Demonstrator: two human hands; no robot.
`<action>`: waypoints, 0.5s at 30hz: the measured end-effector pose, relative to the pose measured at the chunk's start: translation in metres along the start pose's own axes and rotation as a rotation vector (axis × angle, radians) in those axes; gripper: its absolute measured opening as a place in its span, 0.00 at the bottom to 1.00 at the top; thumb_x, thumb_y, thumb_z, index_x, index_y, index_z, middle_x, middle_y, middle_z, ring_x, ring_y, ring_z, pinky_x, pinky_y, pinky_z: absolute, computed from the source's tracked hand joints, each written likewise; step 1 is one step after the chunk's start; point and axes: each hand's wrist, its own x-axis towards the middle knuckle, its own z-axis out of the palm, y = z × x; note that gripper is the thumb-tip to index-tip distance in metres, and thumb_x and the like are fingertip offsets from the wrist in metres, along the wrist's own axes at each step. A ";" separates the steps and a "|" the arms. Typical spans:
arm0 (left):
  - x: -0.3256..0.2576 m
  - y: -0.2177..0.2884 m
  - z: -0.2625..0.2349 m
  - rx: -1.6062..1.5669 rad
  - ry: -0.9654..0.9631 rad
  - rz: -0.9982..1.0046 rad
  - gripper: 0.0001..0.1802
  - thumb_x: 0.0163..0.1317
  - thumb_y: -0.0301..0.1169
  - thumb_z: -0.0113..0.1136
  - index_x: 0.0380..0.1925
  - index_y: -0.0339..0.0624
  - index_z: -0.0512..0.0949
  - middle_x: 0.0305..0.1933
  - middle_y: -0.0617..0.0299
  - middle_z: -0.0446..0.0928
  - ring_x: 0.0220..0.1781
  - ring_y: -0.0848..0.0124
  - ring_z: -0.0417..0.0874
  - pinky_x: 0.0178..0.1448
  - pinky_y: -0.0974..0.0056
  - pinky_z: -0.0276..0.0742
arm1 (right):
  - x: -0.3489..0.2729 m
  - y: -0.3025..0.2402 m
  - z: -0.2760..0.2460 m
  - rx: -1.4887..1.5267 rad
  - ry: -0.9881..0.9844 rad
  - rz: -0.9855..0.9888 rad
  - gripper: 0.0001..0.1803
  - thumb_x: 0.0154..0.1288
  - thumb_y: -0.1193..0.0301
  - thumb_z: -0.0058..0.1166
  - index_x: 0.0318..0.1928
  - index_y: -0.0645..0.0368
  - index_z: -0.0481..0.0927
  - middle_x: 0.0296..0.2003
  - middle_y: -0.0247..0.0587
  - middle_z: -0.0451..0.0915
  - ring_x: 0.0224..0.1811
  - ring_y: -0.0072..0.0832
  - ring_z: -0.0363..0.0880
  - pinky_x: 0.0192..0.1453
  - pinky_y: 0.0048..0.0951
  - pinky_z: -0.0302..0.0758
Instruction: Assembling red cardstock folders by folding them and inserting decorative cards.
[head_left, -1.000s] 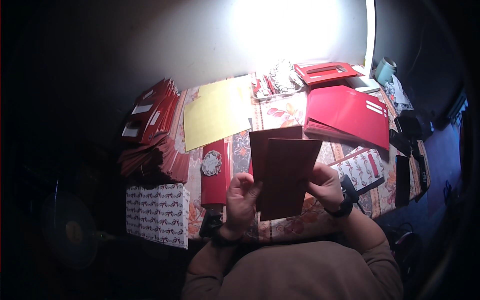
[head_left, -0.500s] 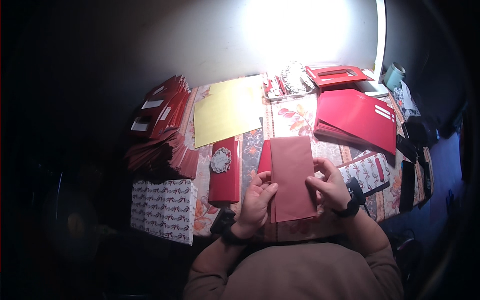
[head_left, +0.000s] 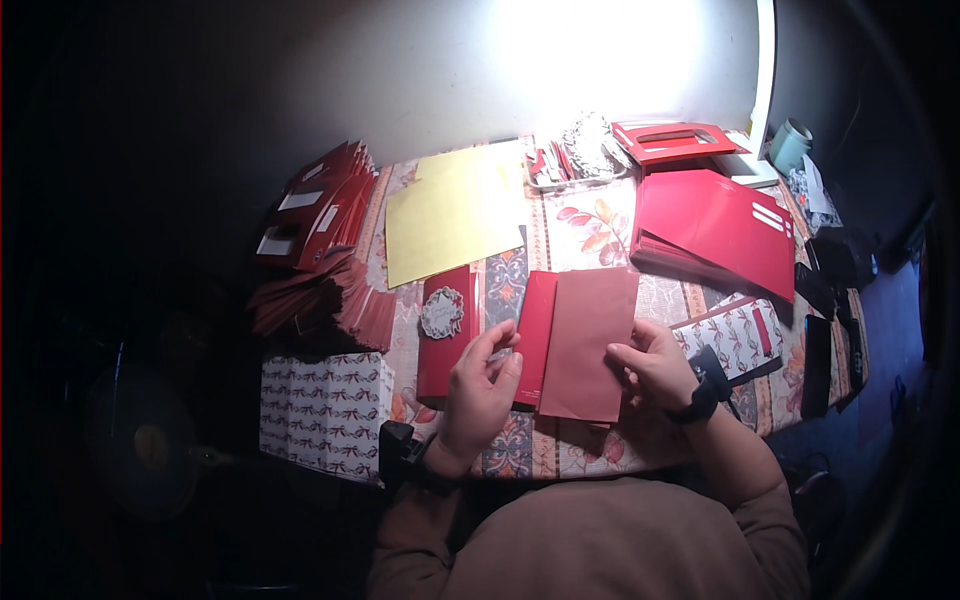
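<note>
My right hand (head_left: 652,368) pinches the right edge of a dull red-brown paper panel (head_left: 590,345), tall and rectangular. A bright red panel (head_left: 537,330) shows along its left side; whether the two are joined I cannot tell. My left hand (head_left: 482,395) is empty, fingers curved and apart, just left of the panels. Nearest to it lies a long red folder-like card (head_left: 430,365) with a round white decorated tag (head_left: 442,313) on its upper part. My left fingers hover by its right edge.
Yellow sheets (head_left: 445,220) lie at the back. Stacks of red window cards (head_left: 315,215) stand left, above a bow-patterned white box (head_left: 325,412). Red sheets (head_left: 710,230) are piled at right, near a patterned card (head_left: 735,340). Behind are a clear tray (head_left: 580,180), lamp (head_left: 764,80) and teal cup (head_left: 791,146).
My left hand has let go of the red-brown panel and moved left. The panel has tilted and shifted slightly up, uncovering more of the bright red panel.
</note>
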 end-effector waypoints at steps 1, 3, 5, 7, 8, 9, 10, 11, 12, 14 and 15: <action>0.003 0.003 0.000 -0.002 -0.002 0.000 0.20 0.63 0.19 0.51 0.55 0.28 0.66 0.54 0.51 0.72 0.57 0.69 0.74 0.59 0.66 0.73 | 0.002 0.002 0.000 -0.012 0.004 -0.004 0.10 0.64 0.77 0.51 0.45 0.66 0.74 0.26 0.31 0.77 0.20 0.12 0.69 0.22 0.15 0.66; 0.006 0.009 0.000 0.380 -0.038 -0.018 0.22 0.60 0.24 0.56 0.54 0.27 0.67 0.52 0.47 0.72 0.56 0.62 0.75 0.61 0.62 0.71 | 0.003 0.006 -0.003 -0.011 -0.003 -0.012 0.11 0.64 0.77 0.51 0.47 0.66 0.73 0.27 0.31 0.77 0.20 0.11 0.69 0.22 0.15 0.65; 0.007 -0.002 0.005 0.613 -0.032 0.109 0.25 0.59 0.28 0.58 0.54 0.27 0.67 0.53 0.45 0.71 0.56 0.57 0.74 0.60 0.59 0.71 | 0.004 0.011 -0.003 -0.010 -0.014 -0.020 0.12 0.64 0.78 0.50 0.48 0.66 0.73 0.27 0.31 0.77 0.20 0.11 0.69 0.21 0.15 0.65; 0.007 -0.005 0.013 0.843 -0.027 0.233 0.27 0.57 0.33 0.60 0.54 0.27 0.67 0.53 0.43 0.70 0.55 0.53 0.73 0.59 0.57 0.70 | 0.003 0.017 -0.003 -0.081 0.138 -0.153 0.16 0.63 0.80 0.47 0.52 0.66 0.69 0.34 0.36 0.79 0.28 0.15 0.75 0.28 0.16 0.71; 0.008 -0.004 0.018 0.883 -0.026 0.226 0.29 0.56 0.37 0.60 0.53 0.28 0.67 0.53 0.42 0.70 0.56 0.50 0.71 0.59 0.55 0.69 | 0.001 0.014 -0.001 -0.082 0.138 -0.151 0.16 0.63 0.80 0.47 0.52 0.66 0.69 0.34 0.36 0.79 0.28 0.15 0.75 0.28 0.16 0.71; 0.009 -0.002 0.022 0.925 -0.025 0.218 0.31 0.55 0.41 0.61 0.53 0.28 0.68 0.54 0.41 0.69 0.57 0.47 0.69 0.59 0.53 0.68 | -0.002 0.008 0.005 0.020 0.179 -0.206 0.18 0.63 0.81 0.45 0.54 0.67 0.67 0.39 0.38 0.78 0.35 0.17 0.77 0.36 0.18 0.73; 0.010 -0.005 0.025 0.987 -0.026 0.211 0.35 0.55 0.44 0.61 0.54 0.27 0.66 0.56 0.41 0.67 0.57 0.49 0.69 0.59 0.54 0.69 | -0.003 0.005 0.008 0.121 0.221 -0.261 0.20 0.63 0.82 0.44 0.56 0.67 0.65 0.44 0.41 0.77 0.42 0.20 0.78 0.44 0.20 0.75; 0.010 -0.004 0.027 0.989 -0.025 0.207 0.35 0.55 0.44 0.61 0.54 0.27 0.66 0.56 0.41 0.67 0.57 0.49 0.69 0.59 0.54 0.69 | -0.002 0.004 0.007 0.123 0.218 -0.259 0.20 0.63 0.82 0.44 0.56 0.67 0.65 0.44 0.41 0.77 0.42 0.20 0.78 0.44 0.20 0.75; 0.013 -0.004 0.031 1.035 -0.027 0.186 0.38 0.53 0.46 0.62 0.55 0.26 0.65 0.56 0.41 0.67 0.57 0.49 0.69 0.59 0.54 0.68 | -0.002 0.004 0.003 0.131 0.204 -0.304 0.20 0.62 0.82 0.43 0.56 0.67 0.65 0.46 0.43 0.76 0.46 0.22 0.77 0.50 0.22 0.73; 0.014 -0.002 0.038 1.081 -0.032 0.165 0.41 0.51 0.48 0.63 0.55 0.25 0.64 0.57 0.40 0.66 0.57 0.49 0.69 0.59 0.55 0.68 | -0.003 0.003 -0.005 0.119 0.193 -0.339 0.20 0.62 0.83 0.41 0.55 0.69 0.65 0.48 0.43 0.75 0.51 0.23 0.75 0.56 0.24 0.71; 0.015 -0.002 0.041 1.153 -0.041 0.162 0.44 0.49 0.50 0.65 0.56 0.25 0.63 0.56 0.41 0.66 0.57 0.50 0.69 0.59 0.55 0.69 | -0.003 0.003 -0.006 0.122 0.196 -0.338 0.20 0.62 0.83 0.41 0.55 0.69 0.65 0.48 0.43 0.75 0.51 0.23 0.75 0.56 0.24 0.71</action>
